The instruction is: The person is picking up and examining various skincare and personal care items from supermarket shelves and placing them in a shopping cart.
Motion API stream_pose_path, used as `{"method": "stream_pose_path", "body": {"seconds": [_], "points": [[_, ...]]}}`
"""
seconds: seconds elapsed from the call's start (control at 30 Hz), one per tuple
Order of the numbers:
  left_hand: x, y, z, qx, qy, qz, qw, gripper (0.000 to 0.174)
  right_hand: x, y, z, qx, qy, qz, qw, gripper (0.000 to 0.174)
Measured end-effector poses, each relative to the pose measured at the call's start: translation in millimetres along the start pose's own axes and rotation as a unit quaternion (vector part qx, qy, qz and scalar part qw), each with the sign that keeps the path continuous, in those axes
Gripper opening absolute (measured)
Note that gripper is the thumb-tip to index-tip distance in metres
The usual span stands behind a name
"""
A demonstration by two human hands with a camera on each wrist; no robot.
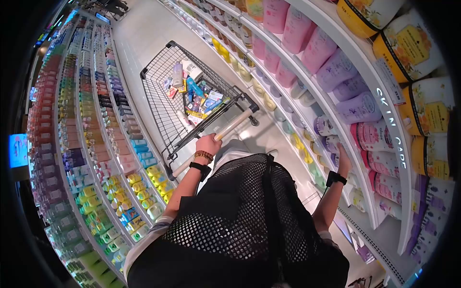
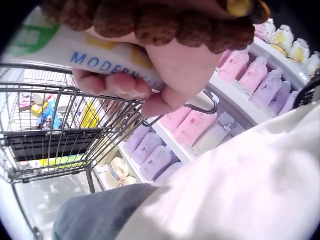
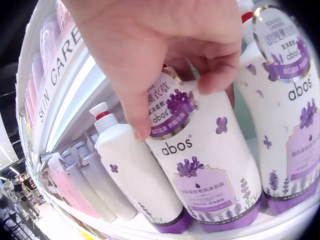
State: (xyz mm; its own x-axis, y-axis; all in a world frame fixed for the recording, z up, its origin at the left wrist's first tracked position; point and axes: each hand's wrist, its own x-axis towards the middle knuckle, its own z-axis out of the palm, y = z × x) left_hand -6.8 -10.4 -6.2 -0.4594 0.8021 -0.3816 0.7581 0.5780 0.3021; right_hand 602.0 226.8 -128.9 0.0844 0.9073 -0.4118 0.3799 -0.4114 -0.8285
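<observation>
My left hand (image 1: 208, 144), with a beaded bracelet and a black wrist strap, grips the beige handle (image 1: 236, 125) of a wire shopping cart (image 1: 161, 108). In the left wrist view its fingers curl round the handle (image 2: 92, 59), beside blue lettering. On the right, my right hand (image 1: 344, 161) reaches into the shelf. The right wrist view shows its thumb and fingers around the top of a white and purple abos pump bottle (image 3: 210, 172), which stands slightly tilted on the shelf. The hand hides the pump head. Similar bottles (image 3: 287, 130) flank it on both sides.
Boxes and bottles, among them a lilac bottle (image 1: 177, 74), lie in the cart. The right shelving carries pink bottles (image 1: 274, 17), purple bottles (image 1: 357, 108) and yellow-and-white packs (image 1: 408, 45). Across the aisle (image 1: 139, 29) runs another long shelf packed with colourful bottles (image 1: 134, 185).
</observation>
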Motion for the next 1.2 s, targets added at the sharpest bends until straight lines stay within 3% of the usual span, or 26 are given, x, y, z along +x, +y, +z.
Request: {"method": "stream_pose_path", "body": {"seconds": [0.1,0.23,0.27,0.3,0.37,0.4,0.43,0.5,0.57,0.7,0.77,0.8,0.83,0.9,0.93,1.07,1.17,1.2], "points": [[4,-6,-11,0.017,-0.047,0.057,0.997,0.027,-23,-49,6,-0.199,0.022,0.105,0.974,0.081],[0,-3,-34,0.080,-0.168,0.135,0.973,0.036,-69,-133,39,-0.449,0.051,0.232,0.861,0.072],[2,-4,-36,0.065,-0.201,0.134,0.968,0.040,-92,-135,57,-0.391,0.222,0.105,0.887,0.061],[6,-5,-44,0.068,-0.232,0.139,0.960,0.041,-118,-133,75,-0.315,0.381,-0.029,0.869,0.050],[6,-6,-69,-0.049,-0.209,0.143,0.966,0.043,-146,-130,110,-0.266,0.466,-0.235,0.810,0.032],[9,3,-92,-0.057,-0.255,0.101,0.960,0.047,-166,-139,126,-0.238,0.368,-0.193,0.878,0.028],[14,-6,-91,-0.051,-0.252,0.124,0.958,0.048,-181,-149,145,-0.205,0.264,-0.147,0.931,0.024],[23,-25,-87,-0.039,-0.273,0.153,0.949,0.048,-181,-161,189,-0.204,0.079,-0.143,0.965,0.019],[23,-51,-74,-0.025,-0.284,0.142,0.948,0.040,-166,-187,234,-0.250,-0.008,-0.405,0.879,0.026],[-2,-101,-67,0.052,-0.243,0.035,0.968,0.029,-159,-257,320,-0.172,-0.233,-0.501,0.816,0.040],[-41,-136,-63,-0.011,-0.229,0.036,0.973,0.023,-160,-269,352,-0.233,-0.385,-0.522,0.725,0.036],[-54,-145,-59,-0.012,-0.225,0.039,0.974,0.023,-158,-253,366,-0.272,-0.388,-0.556,0.683,0.031],[-67,-154,-56,-0.029,-0.228,0.006,0.973,0.024,-157,-247,377,-0.274,-0.385,-0.558,0.682,0.031],[-77,-171,-59,-0.065,-0.233,-0.061,0.968,0.027,-163,-255,398,-0.339,-0.372,-0.594,0.628,0.027],[-77,-183,-62,-0.065,-0.177,-0.043,0.981,0.029,-167,-260,408,-0.371,-0.387,-0.566,0.627,0.022],[-56,-224,-78,0.009,-0.168,-0.050,0.984,0.030,-179,-267,470,-0.441,-0.410,-0.487,0.632,0.021],[-40,-262,-90,0.056,-0.192,-0.084,0.976,0.031,-187,-286,517,-0.483,-0.415,-0.491,0.594,0.023],[-32,-275,-92,0.075,-0.171,-0.072,0.980,0.033,-189,-297,530,-0.523,-0.429,-0.454,0.580,0.025]]}}
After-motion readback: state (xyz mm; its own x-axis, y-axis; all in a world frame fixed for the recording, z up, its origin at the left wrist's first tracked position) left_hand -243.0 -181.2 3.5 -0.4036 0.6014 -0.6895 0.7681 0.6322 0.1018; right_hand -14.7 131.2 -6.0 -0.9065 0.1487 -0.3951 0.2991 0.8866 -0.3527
